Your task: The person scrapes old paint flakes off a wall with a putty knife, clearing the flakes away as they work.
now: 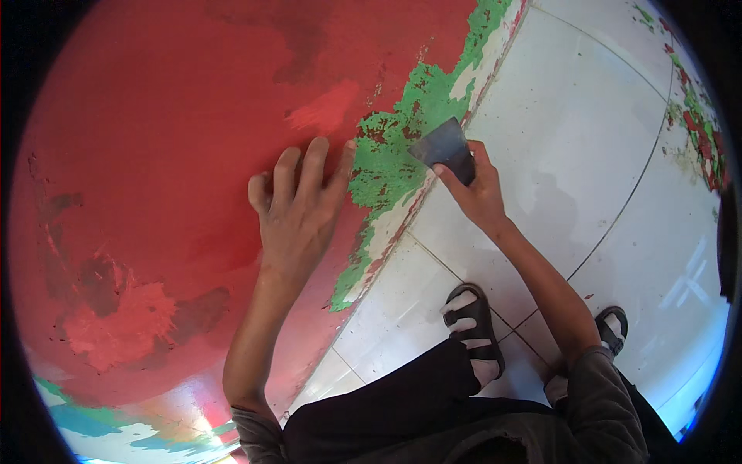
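My right hand (482,194) grips a dark, flat scraper blade (445,148) between thumb and fingers. The blade lies over the lower edge of a green patch (388,156) where the red paint has come off. With fingers spread and bent, my left hand (301,200) rests against the red wall (191,162), its index fingertip at the left border of the green. Small red flecks remain on the green, and a pale layer (385,226) shows along the wall's base. Whether the blade's edge touches the wall is hard to tell.
White floor tiles (556,87) meet the wall in a diagonal line. Red and green paint flakes (698,130) lie heaped at the far right. My sandalled foot (475,327) stands near the wall base. Patchy, brighter red (122,325) marks the wall at lower left.
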The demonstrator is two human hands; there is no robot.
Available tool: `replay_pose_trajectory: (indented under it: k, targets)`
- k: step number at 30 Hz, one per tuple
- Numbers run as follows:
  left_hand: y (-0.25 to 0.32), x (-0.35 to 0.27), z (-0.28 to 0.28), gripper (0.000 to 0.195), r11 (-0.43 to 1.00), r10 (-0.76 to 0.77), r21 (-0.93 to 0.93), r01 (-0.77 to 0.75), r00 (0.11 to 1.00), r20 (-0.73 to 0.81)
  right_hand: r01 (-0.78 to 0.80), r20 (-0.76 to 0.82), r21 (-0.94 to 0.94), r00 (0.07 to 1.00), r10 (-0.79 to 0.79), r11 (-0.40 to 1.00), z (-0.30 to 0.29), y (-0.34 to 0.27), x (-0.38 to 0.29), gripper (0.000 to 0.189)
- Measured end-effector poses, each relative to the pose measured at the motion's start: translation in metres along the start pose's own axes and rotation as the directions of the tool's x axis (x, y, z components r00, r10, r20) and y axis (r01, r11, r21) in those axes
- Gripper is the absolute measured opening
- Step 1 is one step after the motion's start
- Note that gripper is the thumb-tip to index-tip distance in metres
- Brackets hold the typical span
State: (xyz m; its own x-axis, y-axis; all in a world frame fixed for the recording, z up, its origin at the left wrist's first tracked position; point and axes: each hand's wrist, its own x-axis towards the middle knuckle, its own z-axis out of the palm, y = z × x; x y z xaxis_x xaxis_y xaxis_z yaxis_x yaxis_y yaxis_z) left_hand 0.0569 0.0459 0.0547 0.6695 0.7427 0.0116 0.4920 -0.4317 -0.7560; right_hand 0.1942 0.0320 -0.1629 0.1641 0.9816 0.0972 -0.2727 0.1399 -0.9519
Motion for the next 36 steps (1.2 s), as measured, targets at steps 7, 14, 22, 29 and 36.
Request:
replay_pose_trajectory:
  k: [7,14,22,29,36]
  targets:
    - [-0.011,0.026,-0.005,0.021,0.965,0.234,-0.132,-0.226,0.971,0.048,-0.061,-0.042,-0.017,0.997,0.06,0.998,-0.022,0.002,-0.016,0.034]
    - [-0.015,0.039,-0.004,0.014,0.937,0.331,-0.162,-0.309,0.934,0.132,-0.04,-0.137,0.038,0.99,0.045,0.998,-0.037,-0.006,-0.014,0.033]
    - [-0.019,0.01,-0.02,0.013,0.933,0.337,-0.236,-0.272,0.891,0.304,-0.076,-0.147,-0.003,0.986,0.075,0.997,-0.051,-0.01,-0.016,0.034]
    - [0.009,-0.009,-0.032,0.026,0.965,0.16,-0.24,-0.11,0.966,0.204,-0.133,-0.077,-0.003,0.988,0.132,0.991,-0.039,-0.011,-0.013,0.035]
    - [0.001,0.019,0.011,0.027,0.996,0.065,-0.059,-0.07,0.994,-0.083,-0.114,-0.065,0.014,0.991,0.115,0.993,-0.014,-0.011,-0.016,0.037]
